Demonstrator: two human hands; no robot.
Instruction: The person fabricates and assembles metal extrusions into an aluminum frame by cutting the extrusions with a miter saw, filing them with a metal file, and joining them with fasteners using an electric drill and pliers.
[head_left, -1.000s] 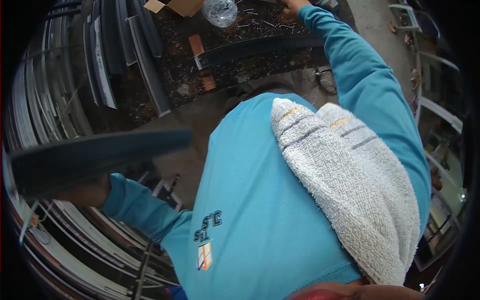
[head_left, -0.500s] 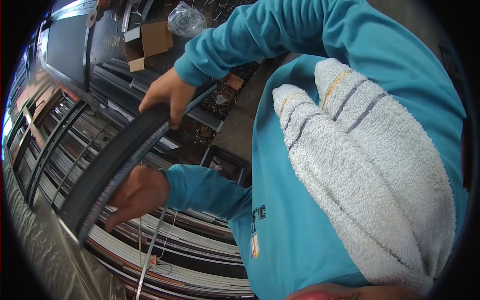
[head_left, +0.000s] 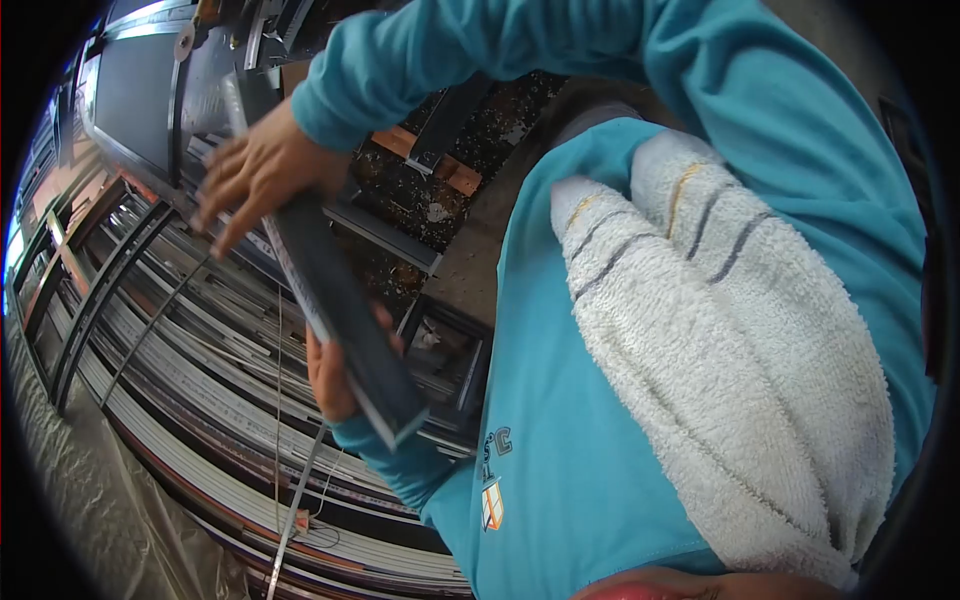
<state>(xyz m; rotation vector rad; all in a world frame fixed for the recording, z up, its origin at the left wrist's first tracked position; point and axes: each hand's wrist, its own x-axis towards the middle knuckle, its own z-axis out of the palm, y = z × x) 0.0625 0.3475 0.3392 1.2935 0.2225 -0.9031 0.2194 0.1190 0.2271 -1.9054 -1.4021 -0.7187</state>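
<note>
A dark grey metal profile, with a paler edge along its side, slants from the upper left down toward my chest, slightly blurred. My left hand is closed around its lower part from beneath, with fingertips showing on the far side. Across the upper part lies my right hand, its fingers stretched out and apart past the profile's left edge. Motion smears those fingers a little. Both arms are in teal sleeves, and a white towel hangs down over my chest.
Long profiles lie stacked in a rack on the left, with dark bars at its far end. A dark rectangular frame sits near my left forearm. Plastic sheeting covers the lower left, and more grey profiles lie beyond.
The profile has swung round, its near end now closer to my body. My right hand has opened from its grip at the end, and my left hand has closed around the lower part.
</note>
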